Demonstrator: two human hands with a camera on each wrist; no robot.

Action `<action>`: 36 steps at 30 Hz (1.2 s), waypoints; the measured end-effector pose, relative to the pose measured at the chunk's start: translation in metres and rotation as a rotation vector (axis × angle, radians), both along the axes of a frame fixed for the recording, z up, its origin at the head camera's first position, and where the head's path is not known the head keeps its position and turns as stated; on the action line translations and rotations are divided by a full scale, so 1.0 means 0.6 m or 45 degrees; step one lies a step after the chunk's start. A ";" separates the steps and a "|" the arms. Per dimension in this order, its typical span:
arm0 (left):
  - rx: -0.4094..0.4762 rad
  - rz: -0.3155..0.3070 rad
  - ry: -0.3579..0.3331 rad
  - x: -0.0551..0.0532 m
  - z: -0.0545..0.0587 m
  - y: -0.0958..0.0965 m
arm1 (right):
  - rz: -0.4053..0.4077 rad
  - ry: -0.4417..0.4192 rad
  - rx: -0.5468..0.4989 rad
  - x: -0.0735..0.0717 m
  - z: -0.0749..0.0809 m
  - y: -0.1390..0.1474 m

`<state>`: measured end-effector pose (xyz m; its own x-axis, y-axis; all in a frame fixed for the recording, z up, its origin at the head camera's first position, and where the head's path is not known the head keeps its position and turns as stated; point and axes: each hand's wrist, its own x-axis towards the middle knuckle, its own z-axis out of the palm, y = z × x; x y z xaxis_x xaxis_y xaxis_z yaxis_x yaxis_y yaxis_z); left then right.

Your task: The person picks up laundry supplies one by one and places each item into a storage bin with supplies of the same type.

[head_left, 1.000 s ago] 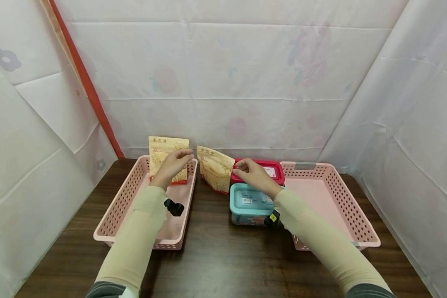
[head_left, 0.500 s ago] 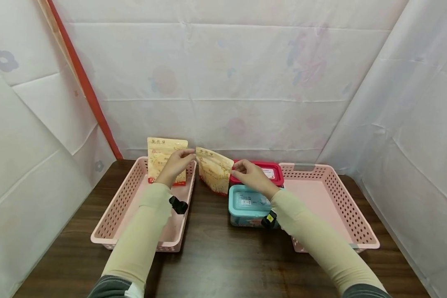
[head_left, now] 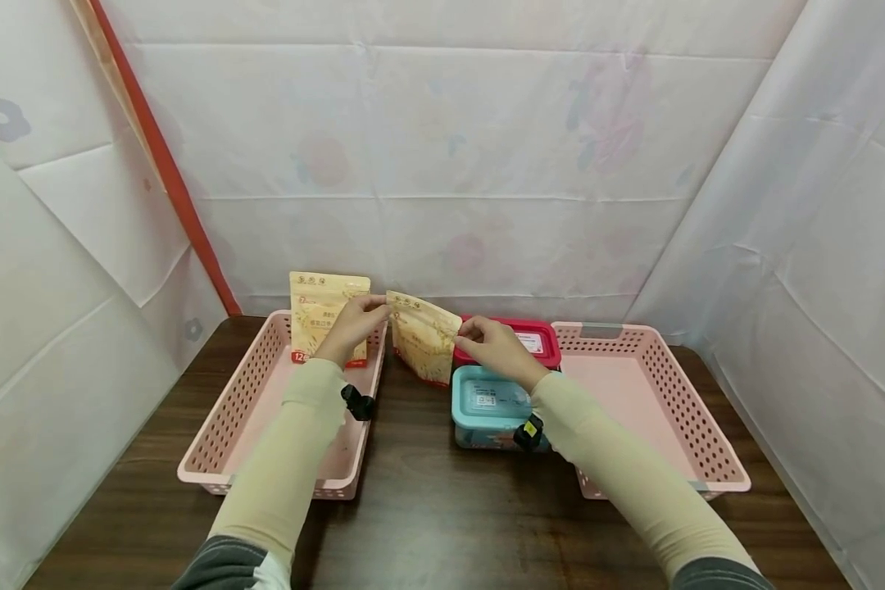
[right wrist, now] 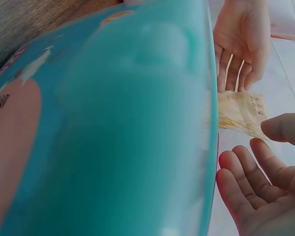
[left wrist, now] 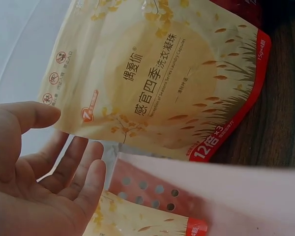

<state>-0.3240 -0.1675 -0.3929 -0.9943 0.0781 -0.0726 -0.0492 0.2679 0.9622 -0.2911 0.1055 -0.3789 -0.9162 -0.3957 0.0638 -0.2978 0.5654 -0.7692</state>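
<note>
Between my two hands stands a cream laundry capsule pouch (head_left: 425, 338) with a red bottom edge, tilted and upright on the table. My left hand (head_left: 350, 328) pinches its upper left corner between thumb and finger; the left wrist view shows the printed front of the pouch (left wrist: 152, 83) close up. At the upper right corner, my right hand (head_left: 497, 348) pinches with thumb and forefinger, its other fingers loosely bent in the right wrist view. A second, similar pouch (head_left: 313, 315) stands in the left pink basket (head_left: 224, 426), partly behind my left hand.
Under my right wrist is a turquoise lidded tub (head_left: 487, 401), with a red lidded tub (head_left: 542, 338) behind it. A second pink basket (head_left: 689, 401) stands on the right. White sheeting (head_left: 487, 164) closes off the back and sides of the dark wooden table (head_left: 435, 524).
My left hand has moved slightly right, from beside the middle pouch onto its corner. My right hand has shifted slightly left to the other corner. The pouch stays almost in place.
</note>
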 end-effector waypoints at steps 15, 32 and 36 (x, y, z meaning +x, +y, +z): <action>-0.009 0.015 0.013 -0.003 -0.003 0.002 | 0.079 0.033 0.165 -0.003 0.024 -0.011; 0.000 0.071 0.042 -0.002 -0.007 0.009 | 0.077 -0.009 0.143 -0.006 0.021 -0.013; 0.002 0.072 0.045 -0.002 -0.007 0.009 | 0.084 -0.009 0.140 -0.007 0.020 -0.013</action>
<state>-0.3252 -0.1623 -0.3974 -0.9991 0.0217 -0.0369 -0.0298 0.2640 0.9641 -0.2954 0.0977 -0.3668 -0.8883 -0.4592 0.0101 -0.3317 0.6260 -0.7057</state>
